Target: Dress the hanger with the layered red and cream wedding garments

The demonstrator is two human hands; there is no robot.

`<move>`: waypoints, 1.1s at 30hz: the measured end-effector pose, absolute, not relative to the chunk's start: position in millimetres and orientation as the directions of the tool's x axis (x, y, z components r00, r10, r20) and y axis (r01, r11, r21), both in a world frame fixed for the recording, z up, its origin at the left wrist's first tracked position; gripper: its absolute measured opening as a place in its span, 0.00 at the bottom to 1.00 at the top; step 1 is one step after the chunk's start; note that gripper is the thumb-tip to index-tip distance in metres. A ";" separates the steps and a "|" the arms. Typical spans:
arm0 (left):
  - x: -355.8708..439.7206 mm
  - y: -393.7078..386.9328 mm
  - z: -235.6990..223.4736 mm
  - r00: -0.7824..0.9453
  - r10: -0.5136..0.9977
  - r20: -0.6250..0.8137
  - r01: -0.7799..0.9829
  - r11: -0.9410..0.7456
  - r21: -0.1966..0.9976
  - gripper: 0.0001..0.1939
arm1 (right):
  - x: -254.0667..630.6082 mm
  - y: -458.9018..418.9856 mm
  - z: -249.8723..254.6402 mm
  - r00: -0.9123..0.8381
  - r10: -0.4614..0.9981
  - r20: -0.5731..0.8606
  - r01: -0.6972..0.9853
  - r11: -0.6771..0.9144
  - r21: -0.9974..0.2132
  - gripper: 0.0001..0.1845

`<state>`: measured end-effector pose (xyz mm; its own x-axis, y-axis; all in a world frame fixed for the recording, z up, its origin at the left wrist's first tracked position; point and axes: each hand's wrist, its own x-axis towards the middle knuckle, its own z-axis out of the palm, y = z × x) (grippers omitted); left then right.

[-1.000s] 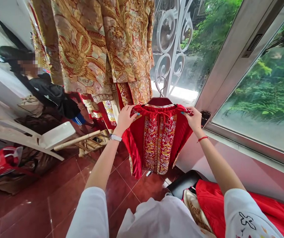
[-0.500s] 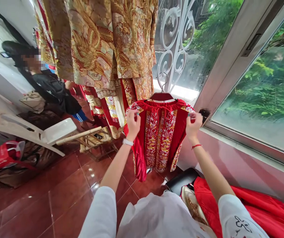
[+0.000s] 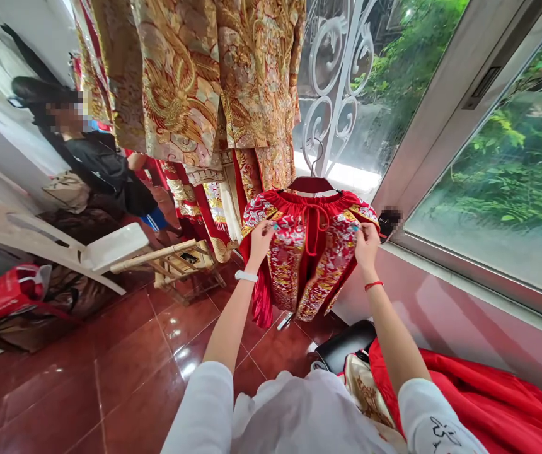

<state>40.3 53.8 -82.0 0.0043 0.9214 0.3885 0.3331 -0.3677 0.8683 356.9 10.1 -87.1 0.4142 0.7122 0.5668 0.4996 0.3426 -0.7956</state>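
Note:
A red embroidered jacket (image 3: 285, 271) hangs on a dark red hanger (image 3: 312, 185), whose metal hook reaches up to the white scrolled window grille (image 3: 334, 94). Its gathered neckline has a tied red cord (image 3: 312, 224) at the front, and the front panels part a little below it. My left hand (image 3: 261, 243) pinches the jacket's cloth below the left shoulder. On the other side, my right hand (image 3: 368, 243) pinches the front cloth below the right shoulder. Part of each sleeve is hidden behind my hands and wrists.
Gold embroidered garments (image 3: 176, 88) hang at upper left. Beyond them a person in black (image 3: 105, 164) stands. A white chair (image 3: 115, 246) and bamboo stool (image 3: 181, 261) are at left. Red cloth (image 3: 469, 384) and a black seat (image 3: 346, 347) lie lower right, under the window (image 3: 493, 170).
Both hands have moved from the jacket's shoulders down and inward to its upper front. The shoulders now spread out in view, and the front panels have parted at the bottom.

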 end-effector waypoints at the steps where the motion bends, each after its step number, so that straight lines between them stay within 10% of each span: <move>1: 34.3 52.1 -79.4 -0.070 0.903 0.423 0.367 -0.371 0.853 0.09 | 359.7 8.5 -85.9 0.447 0.690 0.569 0.500 0.335 -0.799 0.11; 20: 29.7 84.9 9.9 0.192 0.742 0.643 0.769 -0.520 0.371 0.24 | 391.2 45.9 -41.6 0.197 0.684 0.702 0.740 0.366 -0.565 0.22; 33: -3.4 116.0 13.8 0.267 0.813 0.517 0.512 -0.574 0.639 0.18 | 377.2 46.5 -63.0 0.327 0.677 0.660 0.559 0.424 -0.712 0.27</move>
